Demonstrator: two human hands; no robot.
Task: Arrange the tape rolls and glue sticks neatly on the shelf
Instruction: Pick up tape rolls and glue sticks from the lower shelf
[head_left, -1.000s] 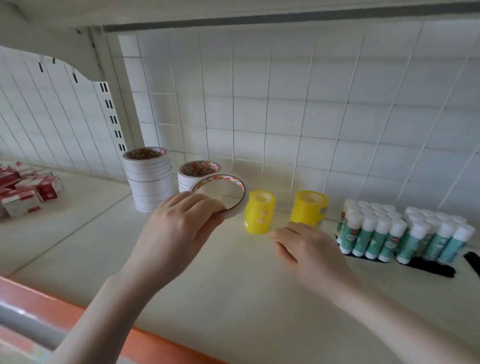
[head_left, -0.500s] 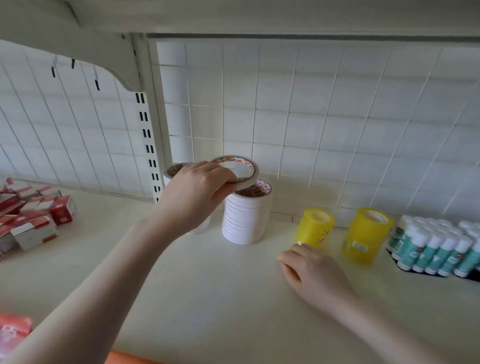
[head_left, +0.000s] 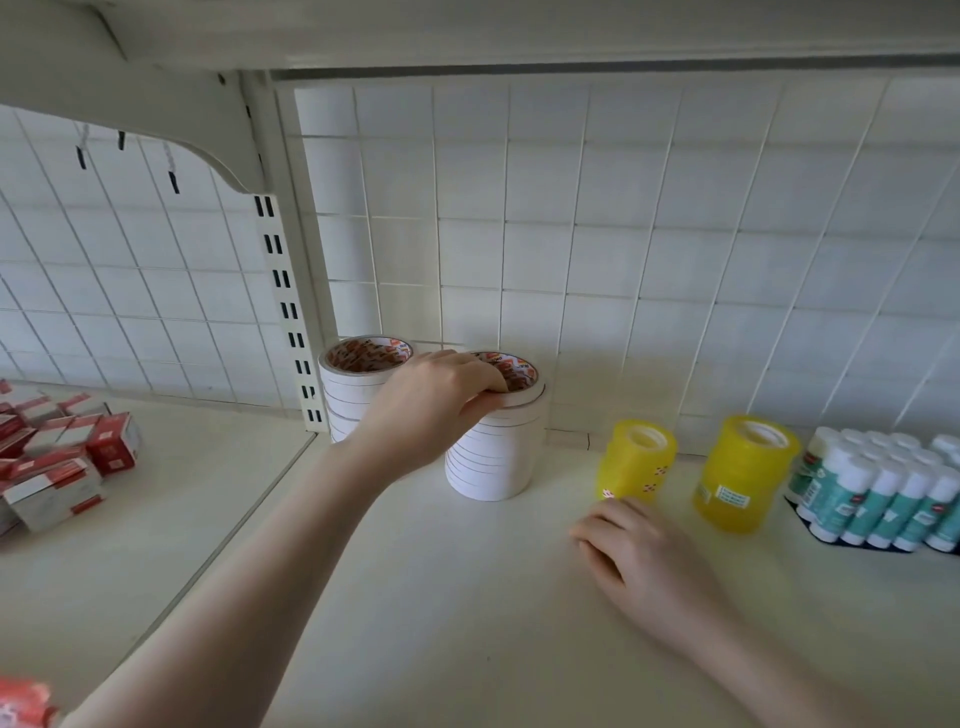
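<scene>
White tape stacks (head_left: 496, 452) and (head_left: 353, 387), thin dark lines between rolls, cores printed red/orange on white. Two translucent yellow tape stacks (head_left: 636, 460) and (head_left: 745, 470), white cores, small red-and-white marks on the left one, a white label on the right one. Glue sticks (head_left: 883, 493) teal with white caps on a black tray (head_left: 821, 532); boxes (head_left: 57, 467) red and white; shelf (head_left: 467, 623) cream, back grid (head_left: 623, 234) white.

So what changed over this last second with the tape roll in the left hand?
The left hand carried the white tape roll up and back, setting it on the right-hand white stack; fingers still grip it. The right hand stayed resting on the shelf.
</scene>
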